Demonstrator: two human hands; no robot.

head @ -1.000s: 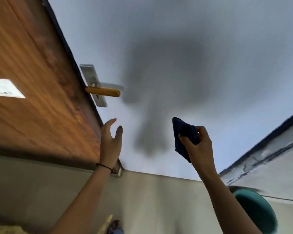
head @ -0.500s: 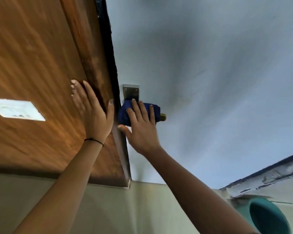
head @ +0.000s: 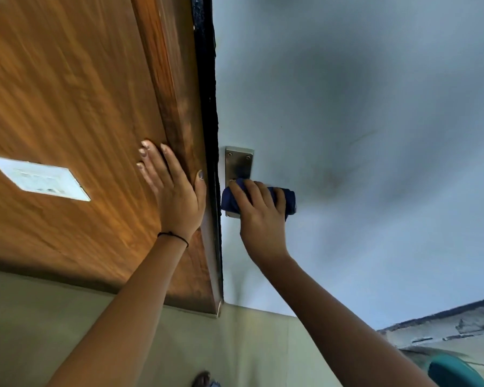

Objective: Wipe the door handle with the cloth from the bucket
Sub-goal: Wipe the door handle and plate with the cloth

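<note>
A dark blue cloth (head: 289, 199) is wrapped around the door's lever handle, which it hides completely. My right hand (head: 259, 212) grips the cloth and the lever inside it. Above and below the cloth shows the steel backplate (head: 238, 164) of the handle, fixed to the pale grey door (head: 361, 135). My left hand (head: 176, 195) lies flat with fingers spread on the brown wooden panel (head: 67, 93) just left of the black door edge, holding nothing.
A black seal strip (head: 207, 93) runs between wooden panel and grey door. A white label (head: 39, 178) is stuck on the wood at left. A teal bucket (head: 456, 372) stands on the floor at bottom right. A foot (head: 204, 379) shows at the bottom edge.
My right hand brought the cloth up from below onto the handle and now covers the whole lever, its yellow tip no longer showing. My left hand went flat onto the wooden panel.
</note>
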